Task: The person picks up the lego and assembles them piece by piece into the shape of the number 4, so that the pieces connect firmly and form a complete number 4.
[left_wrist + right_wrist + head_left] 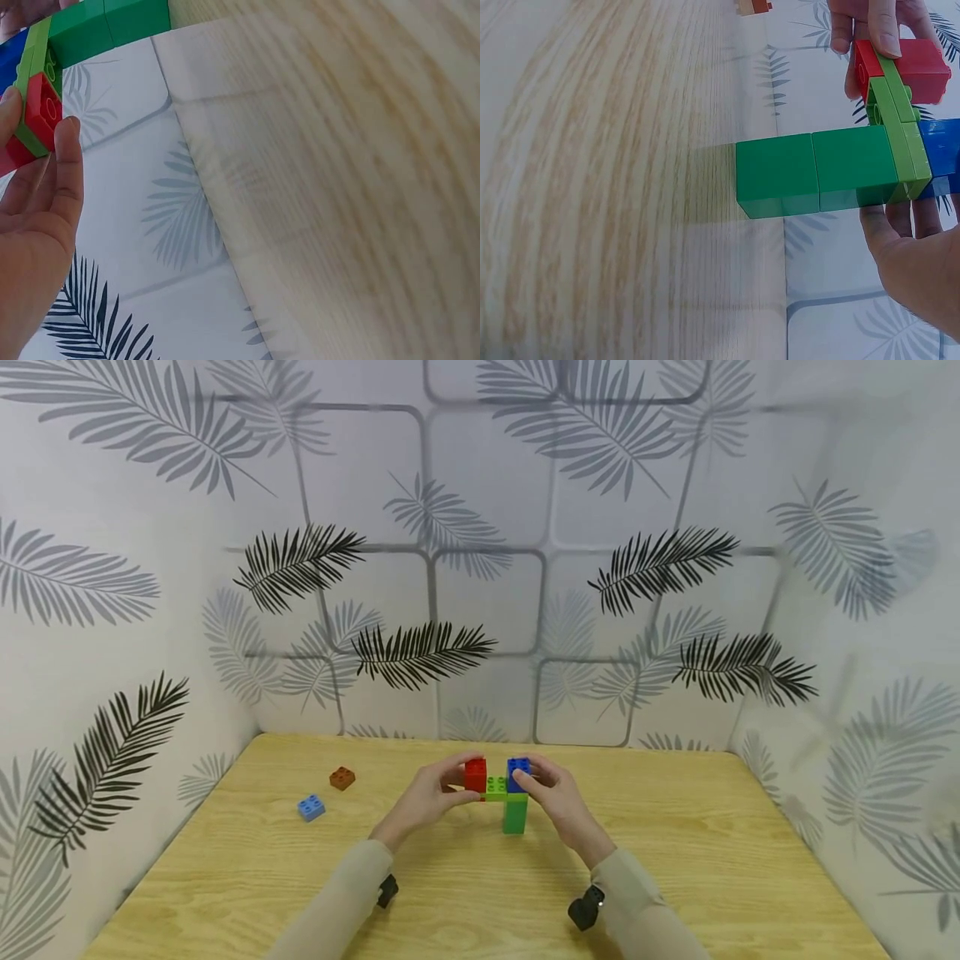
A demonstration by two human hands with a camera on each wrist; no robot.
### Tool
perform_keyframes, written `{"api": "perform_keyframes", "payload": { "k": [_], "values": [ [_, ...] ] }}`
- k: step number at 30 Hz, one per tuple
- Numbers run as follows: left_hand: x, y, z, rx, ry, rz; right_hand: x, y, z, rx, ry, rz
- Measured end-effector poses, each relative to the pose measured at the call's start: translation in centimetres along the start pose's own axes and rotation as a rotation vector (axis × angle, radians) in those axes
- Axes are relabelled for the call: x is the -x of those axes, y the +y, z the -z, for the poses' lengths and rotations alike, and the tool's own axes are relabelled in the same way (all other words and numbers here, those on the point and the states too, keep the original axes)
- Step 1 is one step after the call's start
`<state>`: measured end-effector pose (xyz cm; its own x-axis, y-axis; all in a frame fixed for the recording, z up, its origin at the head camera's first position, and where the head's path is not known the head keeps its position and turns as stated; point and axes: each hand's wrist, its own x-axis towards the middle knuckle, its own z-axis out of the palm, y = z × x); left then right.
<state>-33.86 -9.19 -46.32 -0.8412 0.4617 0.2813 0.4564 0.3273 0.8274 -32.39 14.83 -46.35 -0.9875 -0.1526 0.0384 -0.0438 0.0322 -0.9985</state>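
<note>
A small brick build stands on the wooden table (675, 860). It has a dark green column (514, 816), a light green plate (496, 788) across its top, a red brick (475, 774) on the plate's left end and a blue brick (518, 772) on its right end. My left hand (450, 787) pinches the red brick between thumb and fingers. My right hand (538, 787) grips the blue brick and the top of the column. The right wrist view shows the column (817, 172), plate (900, 124), red brick (924, 69) and blue brick (941, 154). The left wrist view shows the red brick (43, 112) by my fingertips (69, 150).
A brown brick (342, 777) and a light blue brick (311, 807) lie loose on the table's left side. Walls with a leaf pattern close in the table at the back and on both sides.
</note>
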Motion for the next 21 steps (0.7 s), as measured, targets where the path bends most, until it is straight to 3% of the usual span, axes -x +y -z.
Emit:
{"api": "perform_keyframes", "payload": {
  "k": [6, 16, 21],
  "values": [
    [0.0, 0.2, 0.5, 0.023, -0.004, 0.032, 0.0, 0.0, -0.1, 0.004, 0.011, -0.002],
    [1.4, -0.5, 2.2, -0.025, 0.089, 0.098, 0.2, -0.1, -0.1, -0.011, -0.003, -0.006],
    [2.0, -1.2, 3.6, 0.021, 0.064, 0.123, 0.3, -0.1, -0.1, 0.003, 0.007, -0.006]
  ]
}}
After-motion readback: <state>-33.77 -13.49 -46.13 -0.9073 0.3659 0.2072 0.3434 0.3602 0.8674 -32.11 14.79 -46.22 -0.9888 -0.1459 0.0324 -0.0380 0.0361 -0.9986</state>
